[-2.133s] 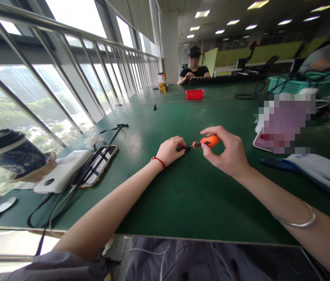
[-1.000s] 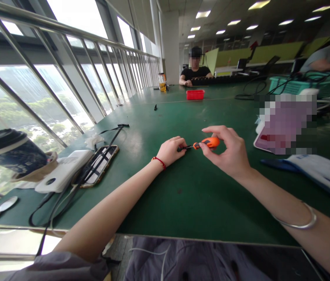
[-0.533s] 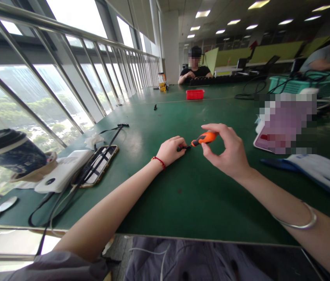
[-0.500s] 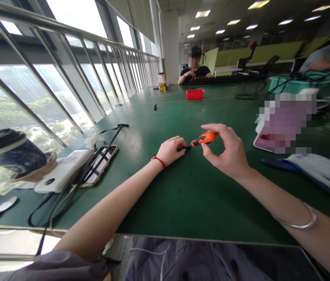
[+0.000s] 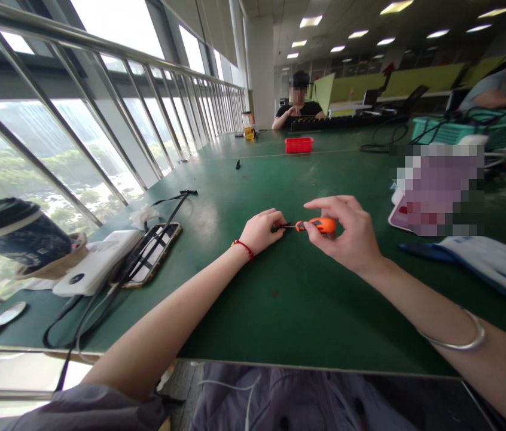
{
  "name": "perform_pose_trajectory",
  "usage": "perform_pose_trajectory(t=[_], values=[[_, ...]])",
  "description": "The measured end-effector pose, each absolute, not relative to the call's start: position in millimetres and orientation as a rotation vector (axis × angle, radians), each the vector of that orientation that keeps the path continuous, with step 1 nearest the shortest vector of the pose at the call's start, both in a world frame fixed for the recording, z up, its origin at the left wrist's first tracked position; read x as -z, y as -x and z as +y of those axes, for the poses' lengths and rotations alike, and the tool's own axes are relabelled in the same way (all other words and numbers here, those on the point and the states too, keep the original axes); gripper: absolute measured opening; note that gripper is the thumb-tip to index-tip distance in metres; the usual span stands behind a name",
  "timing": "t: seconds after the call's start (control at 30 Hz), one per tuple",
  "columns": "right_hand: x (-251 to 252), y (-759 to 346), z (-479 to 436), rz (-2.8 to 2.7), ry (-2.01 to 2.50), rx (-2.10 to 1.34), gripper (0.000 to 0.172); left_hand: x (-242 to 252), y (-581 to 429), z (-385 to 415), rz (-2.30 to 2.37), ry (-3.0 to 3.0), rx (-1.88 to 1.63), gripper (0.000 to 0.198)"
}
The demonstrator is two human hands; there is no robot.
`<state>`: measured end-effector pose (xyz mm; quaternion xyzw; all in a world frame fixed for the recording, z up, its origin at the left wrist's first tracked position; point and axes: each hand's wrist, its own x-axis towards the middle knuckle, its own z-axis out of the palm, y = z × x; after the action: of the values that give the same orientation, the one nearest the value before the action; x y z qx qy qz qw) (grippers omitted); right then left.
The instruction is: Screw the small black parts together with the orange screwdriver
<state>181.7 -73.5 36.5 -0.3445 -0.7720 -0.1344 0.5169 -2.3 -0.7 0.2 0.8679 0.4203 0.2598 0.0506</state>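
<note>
My left hand [image 5: 261, 232], low over the green table, pinches a small black part [image 5: 277, 228] whose kind I cannot make out, as the fingers cover most of it. My right hand [image 5: 350, 234] has a screwdriver [image 5: 325, 225] with an orange and black handle. The thumb presses on the handle's near side and the index finger arches above it, apart. The screwdriver lies nearly level, its shaft pointing left at the black part between the left fingers. Whether the tip sits in a screw is too small to tell.
To the left lie a phone [image 5: 157, 254] under black straps, a white power bank [image 5: 100, 260] and a lidded cup [image 5: 20, 233]. A red bin [image 5: 299, 145] stands farther back. White-and-blue gloves [image 5: 495, 263] and a purple-screened device [image 5: 441, 191] are at right. Two people sit beyond.
The screwdriver's handle has swung lower, from a slant to nearly level. My right hand's fingers have shifted around it. My left hand stays in place.
</note>
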Motion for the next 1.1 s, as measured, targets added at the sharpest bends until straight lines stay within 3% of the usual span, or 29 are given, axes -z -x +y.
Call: perform_pose_trajectory(t=[0.1,0.27,0.47,0.63,0.83,1.0,1.1], values=[[-36.2,-181.7,-73.3,-1.845,0.839,0.329,0.01,-0.7,2.1,-1.0,1.285,-2.639,-0.784,0.006],[-38.0,-181.9,-74.4,-1.831,0.844,0.289,0.03,-1.5,2.0,-1.3,1.294,-2.642,-0.763,0.005],[-36.3,-181.9,-73.7,-1.824,0.861,0.328,0.008,-1.2,2.2,-0.8,1.291,-2.639,-0.763,0.006],[-38.1,-181.8,-74.1,-1.82,0.837,0.311,0.029,-1.1,2.0,-1.2,1.288,-2.641,-0.771,0.005],[-36.9,-181.9,-73.5,-1.817,0.865,0.341,0.006,-0.7,2.3,-1.3,1.281,-2.636,-0.781,0.006],[-38.6,-182.0,-74.5,-1.824,0.845,0.301,0.03,-1.1,2.1,-1.0,1.288,-2.64,-0.77,0.005],[-37.9,-181.9,-74.5,-1.828,0.856,0.31,0.015,-0.9,2.1,-0.8,1.283,-2.637,-0.773,0.006]])
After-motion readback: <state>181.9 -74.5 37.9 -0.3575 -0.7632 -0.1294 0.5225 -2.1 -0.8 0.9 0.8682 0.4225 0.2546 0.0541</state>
